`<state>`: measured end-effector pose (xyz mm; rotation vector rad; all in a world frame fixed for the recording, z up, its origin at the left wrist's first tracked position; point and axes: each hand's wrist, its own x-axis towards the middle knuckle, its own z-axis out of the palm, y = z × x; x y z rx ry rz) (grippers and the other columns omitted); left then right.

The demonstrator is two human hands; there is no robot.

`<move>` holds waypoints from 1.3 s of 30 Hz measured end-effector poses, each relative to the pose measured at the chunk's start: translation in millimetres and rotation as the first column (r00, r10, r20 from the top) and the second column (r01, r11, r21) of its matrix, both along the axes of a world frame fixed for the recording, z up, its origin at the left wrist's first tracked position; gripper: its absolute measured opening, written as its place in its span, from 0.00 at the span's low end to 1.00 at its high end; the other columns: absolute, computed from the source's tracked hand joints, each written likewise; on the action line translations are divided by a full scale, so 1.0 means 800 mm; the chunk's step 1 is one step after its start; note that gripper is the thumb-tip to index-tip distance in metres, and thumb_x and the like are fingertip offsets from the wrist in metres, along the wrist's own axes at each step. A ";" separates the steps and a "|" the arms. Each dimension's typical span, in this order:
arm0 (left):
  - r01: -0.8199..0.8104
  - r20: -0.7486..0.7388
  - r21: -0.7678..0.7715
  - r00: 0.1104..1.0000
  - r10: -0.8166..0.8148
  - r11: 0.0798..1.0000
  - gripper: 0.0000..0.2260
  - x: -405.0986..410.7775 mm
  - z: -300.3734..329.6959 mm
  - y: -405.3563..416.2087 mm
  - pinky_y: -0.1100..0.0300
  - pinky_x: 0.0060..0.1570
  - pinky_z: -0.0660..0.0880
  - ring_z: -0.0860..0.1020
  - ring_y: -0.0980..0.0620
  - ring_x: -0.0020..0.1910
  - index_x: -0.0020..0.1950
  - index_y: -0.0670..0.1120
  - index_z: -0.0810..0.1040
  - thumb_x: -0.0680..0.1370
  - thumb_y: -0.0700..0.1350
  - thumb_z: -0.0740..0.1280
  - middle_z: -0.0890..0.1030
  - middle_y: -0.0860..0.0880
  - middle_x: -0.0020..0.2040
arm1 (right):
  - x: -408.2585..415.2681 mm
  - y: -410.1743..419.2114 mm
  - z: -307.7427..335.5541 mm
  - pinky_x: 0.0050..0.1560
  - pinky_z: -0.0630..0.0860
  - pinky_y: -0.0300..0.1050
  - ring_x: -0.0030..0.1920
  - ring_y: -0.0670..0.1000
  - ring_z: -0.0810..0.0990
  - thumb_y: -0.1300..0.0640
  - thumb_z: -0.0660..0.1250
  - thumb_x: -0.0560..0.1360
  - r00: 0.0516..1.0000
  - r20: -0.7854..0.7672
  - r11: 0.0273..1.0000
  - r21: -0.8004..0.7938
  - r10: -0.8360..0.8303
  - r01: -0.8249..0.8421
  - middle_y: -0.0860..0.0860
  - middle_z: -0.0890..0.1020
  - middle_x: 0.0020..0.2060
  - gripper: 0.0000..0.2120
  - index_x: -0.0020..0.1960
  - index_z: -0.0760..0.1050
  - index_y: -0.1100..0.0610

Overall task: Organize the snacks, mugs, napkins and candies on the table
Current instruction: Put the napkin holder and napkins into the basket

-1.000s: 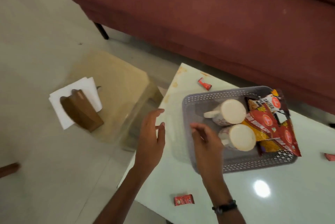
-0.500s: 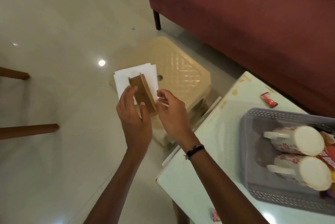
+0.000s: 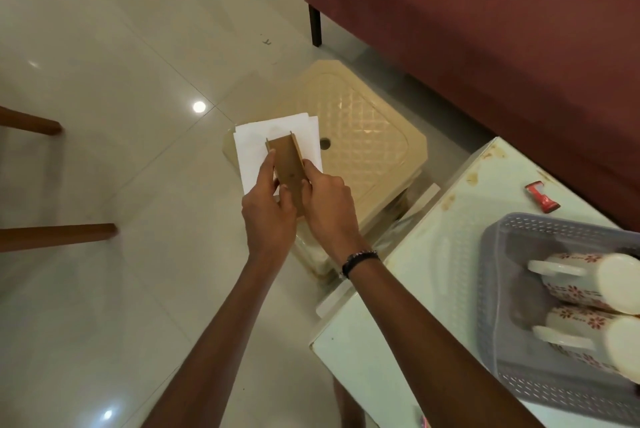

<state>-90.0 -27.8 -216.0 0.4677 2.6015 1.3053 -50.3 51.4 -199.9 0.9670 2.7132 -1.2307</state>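
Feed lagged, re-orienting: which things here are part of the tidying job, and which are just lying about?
Job: napkins; wooden napkin holder, in both hands (left, right); two mugs in grey basket; red candy; table.
Not job: beige stool; sofa.

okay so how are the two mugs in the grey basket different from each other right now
The far mug lies nearer the sofa; the near mug lies closer to the person. The far mug's handle sits by the basket floor's middle, while the near mug's handle sits nearer the basket's front wall. The near mug is cut off more by the picture's right edge than the far mug. Both are cream with red flowers, lying on their sides, handles pointing left.
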 end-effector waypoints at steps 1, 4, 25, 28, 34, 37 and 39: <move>0.005 0.002 0.014 1.000 -0.005 1.000 0.20 0.001 0.003 0.001 0.84 0.46 0.64 0.75 0.58 0.55 0.72 0.45 0.66 0.79 0.38 0.60 0.76 0.55 0.59 | 0.002 0.001 -0.001 0.55 0.79 0.54 0.50 0.60 0.82 0.57 0.56 0.80 1.000 -0.010 1.000 -0.003 -0.010 0.010 0.59 0.82 0.55 0.18 0.70 0.66 0.57; 0.040 0.015 0.037 0.999 -0.041 0.998 0.19 0.012 0.013 0.005 0.86 0.45 0.64 0.74 0.60 0.55 0.71 0.46 0.67 0.79 0.39 0.60 0.74 0.57 0.57 | 0.018 0.002 0.000 0.56 0.79 0.53 0.49 0.58 0.82 0.56 0.56 0.81 0.995 -0.060 0.996 -0.040 -0.079 0.076 0.58 0.82 0.53 0.19 0.70 0.66 0.56; 0.548 0.227 0.173 0.786 -0.575 0.818 0.23 0.342 0.039 0.125 0.66 0.65 0.70 0.71 0.60 0.65 0.71 0.53 0.67 0.77 0.57 0.55 0.75 0.53 0.67 | 0.396 0.079 0.027 0.40 0.78 0.45 0.38 0.48 0.76 0.66 0.64 0.76 0.798 -0.075 0.774 0.207 -0.597 0.598 0.59 0.83 0.41 0.17 0.64 0.74 0.62; 0.506 0.089 0.016 0.858 -0.505 0.862 0.20 0.354 0.012 0.133 0.59 0.68 0.64 0.67 0.52 0.69 0.68 0.50 0.71 0.78 0.54 0.57 0.74 0.50 0.67 | 0.404 0.086 -0.003 0.39 0.79 0.44 0.38 0.49 0.78 0.65 0.62 0.77 0.798 -0.036 0.786 0.153 -0.601 0.599 0.58 0.84 0.42 0.16 0.65 0.73 0.61; 0.459 -0.039 -0.261 0.874 -0.484 0.849 0.20 0.352 -0.029 0.142 0.43 0.70 0.53 0.62 0.42 0.73 0.64 0.53 0.75 0.72 0.46 0.70 0.70 0.48 0.71 | 0.399 0.085 -0.046 0.47 0.82 0.54 0.45 0.56 0.83 0.60 0.57 0.80 0.765 0.076 0.769 0.078 -0.640 0.635 0.58 0.84 0.47 0.16 0.67 0.70 0.59; 0.481 -0.026 -0.300 0.859 -0.511 0.824 0.20 0.352 -0.035 0.143 0.42 0.70 0.50 0.62 0.43 0.73 0.63 0.55 0.75 0.71 0.49 0.71 0.70 0.48 0.71 | 0.397 0.083 -0.049 0.51 0.81 0.55 0.50 0.58 0.83 0.57 0.58 0.79 0.737 0.115 0.746 0.090 -0.666 0.660 0.58 0.84 0.50 0.18 0.67 0.69 0.60; 0.489 -0.026 -0.308 0.853 -0.521 0.816 0.20 0.352 -0.037 0.143 0.41 0.69 0.51 0.63 0.42 0.72 0.63 0.55 0.76 0.71 0.50 0.71 0.70 0.48 0.71 | 0.398 0.083 -0.047 0.52 0.81 0.55 0.50 0.57 0.83 0.58 0.58 0.79 0.727 0.128 0.738 0.104 -0.675 0.667 0.58 0.84 0.50 0.17 0.67 0.70 0.60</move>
